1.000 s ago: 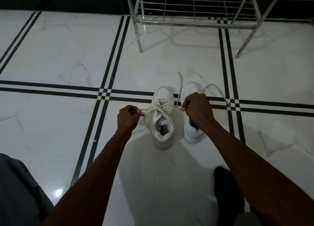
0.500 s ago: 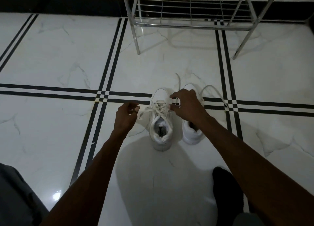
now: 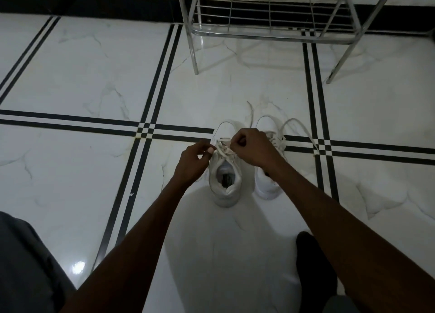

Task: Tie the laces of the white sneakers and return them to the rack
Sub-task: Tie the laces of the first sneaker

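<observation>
Two white sneakers stand side by side on the floor, toes pointing away from me. Over the tongue of the left sneaker [image 3: 225,185] my left hand [image 3: 194,160] pinches one lace end, and my right hand [image 3: 253,148] pinches the other end; the lace [image 3: 223,150] crosses between them. My right forearm covers part of the right sneaker [image 3: 267,186]. That shoe's loose lace [image 3: 299,126] loops out onto the floor to the right. The metal wire shoe rack [image 3: 270,33] stands beyond the shoes, its low shelf bare.
The floor is glossy white marble with black double stripes [image 3: 146,133] crossing left of the shoes. A black skirting runs along the far wall [image 3: 94,5]. My grey-clad knee [image 3: 23,265] is at bottom left and a dark-socked foot [image 3: 313,265] at bottom right.
Both hands have drawn together from wide apart to meet over the left sneaker's tongue, slackening the lace that was pulled taut sideways. The view has shifted slightly.
</observation>
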{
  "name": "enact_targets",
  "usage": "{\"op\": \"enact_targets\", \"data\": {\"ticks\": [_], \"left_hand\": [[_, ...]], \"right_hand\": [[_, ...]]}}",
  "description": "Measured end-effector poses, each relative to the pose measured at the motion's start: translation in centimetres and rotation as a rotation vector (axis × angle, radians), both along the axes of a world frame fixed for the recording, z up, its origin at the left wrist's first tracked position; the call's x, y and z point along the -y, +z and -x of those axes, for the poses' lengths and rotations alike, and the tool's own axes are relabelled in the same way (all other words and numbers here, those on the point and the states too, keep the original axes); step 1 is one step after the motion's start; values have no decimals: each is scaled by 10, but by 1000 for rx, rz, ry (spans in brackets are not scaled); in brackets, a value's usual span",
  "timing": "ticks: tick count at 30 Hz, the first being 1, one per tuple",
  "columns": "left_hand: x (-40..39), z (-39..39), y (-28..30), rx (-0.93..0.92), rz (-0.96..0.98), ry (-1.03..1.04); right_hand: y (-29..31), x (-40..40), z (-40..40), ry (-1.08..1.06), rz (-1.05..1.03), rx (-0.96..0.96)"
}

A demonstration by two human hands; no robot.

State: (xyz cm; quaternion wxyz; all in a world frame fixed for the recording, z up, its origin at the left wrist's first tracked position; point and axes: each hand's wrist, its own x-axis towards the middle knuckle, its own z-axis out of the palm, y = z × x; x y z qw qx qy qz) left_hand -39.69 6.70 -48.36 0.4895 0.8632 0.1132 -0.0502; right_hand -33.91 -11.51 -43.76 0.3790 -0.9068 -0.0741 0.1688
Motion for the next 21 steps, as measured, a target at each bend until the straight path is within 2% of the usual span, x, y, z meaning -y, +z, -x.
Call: {"op": "enact_targets", "data": {"ticks": [3,9,11,13,16,19,21], "left_hand": [[0,1,-1,-22,10,13],[-3,5,2,-27,36,2],[-4,5,1,-35,40,0],[-5,4,1,-47,49,18],[-6,1,3,-31,15,71],[-5,-2,6,54,-14,77],[-4,-4,9,65,-10,8]], "right_hand": [[-2,-9,14,126,56,60],[-11,-19,17,160,157,202],[-10,-14,12,69,81,167],[-8,-5,3,-117,1,73],[-5,15,-7,-292,56,14],[-5,28,-9,-360,128,43],[-6,28,-9,-268,133,163]]}}
